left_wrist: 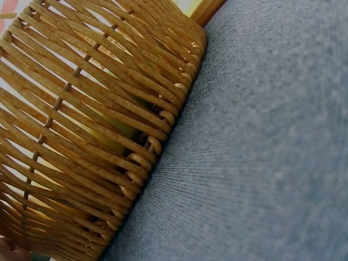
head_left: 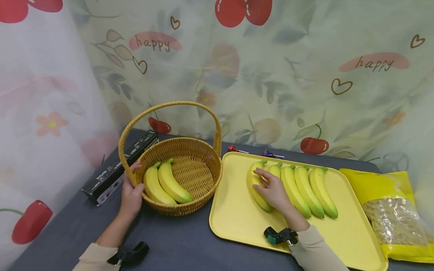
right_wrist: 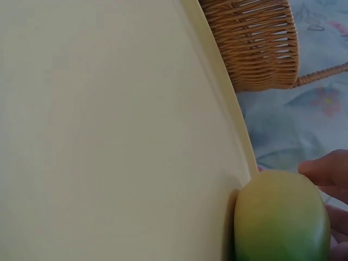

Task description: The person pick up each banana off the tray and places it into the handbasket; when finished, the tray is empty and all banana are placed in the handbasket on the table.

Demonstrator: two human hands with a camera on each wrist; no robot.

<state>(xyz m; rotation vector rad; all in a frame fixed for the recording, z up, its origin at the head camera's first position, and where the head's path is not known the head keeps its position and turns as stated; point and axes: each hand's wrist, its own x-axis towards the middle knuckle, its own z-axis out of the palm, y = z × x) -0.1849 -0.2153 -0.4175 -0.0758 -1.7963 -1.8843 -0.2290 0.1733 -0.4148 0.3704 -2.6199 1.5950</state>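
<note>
Here, the right hand arches over 1 banana.

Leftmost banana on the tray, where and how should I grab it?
Grip the banana around its middle, probably best from above and its left: it lies lengthwise away from you on the tray, its left side exposed, with another banana close on its right.

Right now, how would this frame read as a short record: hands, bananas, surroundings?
left hand: holds the wicker basket at its left side
right hand: over the leftmost banana on the tray; grip unclear
basket bananas: two
tray bananas: five
behind tray: red lollipop, purple lollipop
right of tray: yellow bag
left of basket: black box
</note>
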